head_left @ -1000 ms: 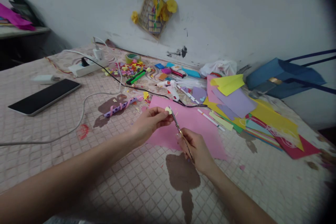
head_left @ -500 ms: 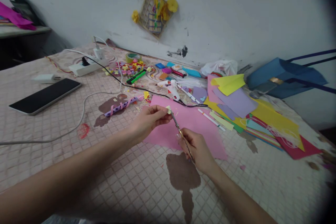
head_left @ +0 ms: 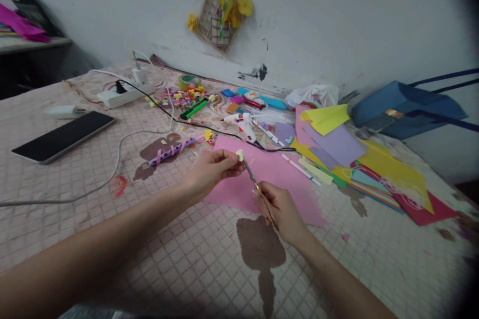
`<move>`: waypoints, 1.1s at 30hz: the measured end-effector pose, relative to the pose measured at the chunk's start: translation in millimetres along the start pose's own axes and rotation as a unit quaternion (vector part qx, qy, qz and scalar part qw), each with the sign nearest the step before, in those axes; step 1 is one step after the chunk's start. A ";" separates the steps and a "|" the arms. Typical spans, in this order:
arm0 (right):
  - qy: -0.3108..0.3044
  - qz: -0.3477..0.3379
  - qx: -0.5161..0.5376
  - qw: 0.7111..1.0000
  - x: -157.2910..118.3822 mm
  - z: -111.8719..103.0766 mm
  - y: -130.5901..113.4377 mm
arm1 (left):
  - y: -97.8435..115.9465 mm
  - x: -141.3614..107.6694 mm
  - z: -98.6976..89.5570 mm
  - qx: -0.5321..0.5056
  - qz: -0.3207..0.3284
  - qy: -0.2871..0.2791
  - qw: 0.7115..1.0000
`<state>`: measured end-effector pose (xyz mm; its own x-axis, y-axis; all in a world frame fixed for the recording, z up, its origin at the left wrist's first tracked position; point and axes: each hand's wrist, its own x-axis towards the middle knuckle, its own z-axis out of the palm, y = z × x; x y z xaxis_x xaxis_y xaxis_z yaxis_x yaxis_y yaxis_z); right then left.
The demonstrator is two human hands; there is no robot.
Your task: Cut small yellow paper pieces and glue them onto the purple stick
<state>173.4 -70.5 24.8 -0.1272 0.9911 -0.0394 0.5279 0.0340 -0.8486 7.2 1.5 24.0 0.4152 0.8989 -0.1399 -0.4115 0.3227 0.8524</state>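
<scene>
**Scissors at the edge of a small pale paper piece**

Nearest my camera, the checked tablecloth (head_left: 168, 259) shows a brown patch (head_left: 261, 243). Just beyond it, I have my right hand (head_left: 280, 209) closed around the handles of the scissors (head_left: 252, 177), which point away and slightly left. My left hand (head_left: 217, 168), apart from the right, pinches a pale yellow paper piece (head_left: 240, 154) between thumb and fingers. The blade tips meet its lower right edge; from here I cannot tell whether they are parted. Both hands sit above a pink sheet (head_left: 295, 199).

Farther left I see a phone (head_left: 65, 137) and a purple roll (head_left: 172, 152); farther right, purple paper (head_left: 337, 144) lies in a pile. Beyond the sheet rest a white glue gun (head_left: 245, 128), a green cutter (head_left: 193, 109) and small paper flowers (head_left: 179, 98). Farthest off, a woven frame (head_left: 207, 17) hangs on the wall.
</scene>
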 end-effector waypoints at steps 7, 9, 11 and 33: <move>-0.004 -0.001 -0.017 1.000 0.2 -0.8 2.5 | 5.8 -1.2 0.7 -0.006 -0.005 0.002 1.000; -0.004 -0.002 -0.022 1.000 0.0 -0.9 2.6 | 6.5 -0.5 0.1 -0.005 -0.004 0.002 1.000; -0.006 -0.003 -0.024 1.000 -0.3 -0.9 2.2 | 6.9 0.3 -0.7 -0.002 -0.002 0.001 1.000; -0.009 -0.010 -0.031 0.999 0.5 -0.7 2.1 | 7.4 3.1 -5.6 0.024 0.011 -0.019 0.999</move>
<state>175.1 -69.8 23.5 -0.1520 0.9878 -0.0326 0.5760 0.0617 -0.8151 0.9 8.3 27.0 0.4374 0.8935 -0.1023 -0.3818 0.2874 0.8784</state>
